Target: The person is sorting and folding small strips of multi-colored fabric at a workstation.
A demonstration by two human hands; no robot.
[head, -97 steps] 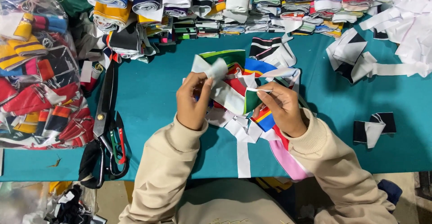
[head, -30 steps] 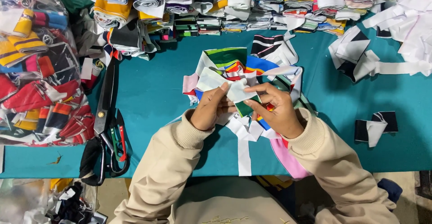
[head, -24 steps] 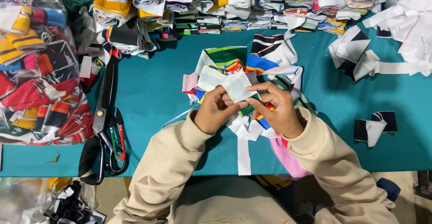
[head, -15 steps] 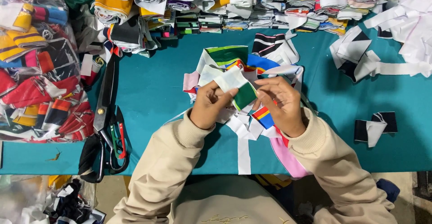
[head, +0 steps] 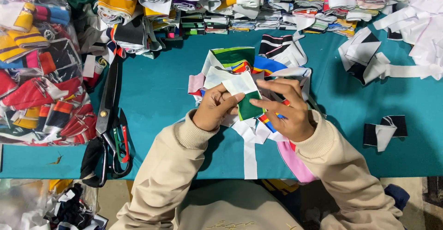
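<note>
Both hands meet over a heap of coloured fabric pieces (head: 258,68) on the teal table (head: 157,96). My left hand (head: 217,107) pinches a small green and white fabric piece (head: 247,98) with thumb and fingers. My right hand (head: 284,110) grips the same piece from the right, its fingers curled over the green part. White strips (head: 250,154) hang down from the heap toward the table's near edge. Beige sleeves cover both arms.
Large black scissors (head: 108,119) lie at the left, beside a clear bag of coloured knit pieces (head: 37,68). Stacks of folded striped fabric (head: 258,3) line the far edge. White and black scraps (head: 383,59) lie at the right, and a small black and white piece (head: 384,132).
The hands have come together from holding separate pieces. The white piece has been turned and folded, so its green side now shows between the fingers.
</note>
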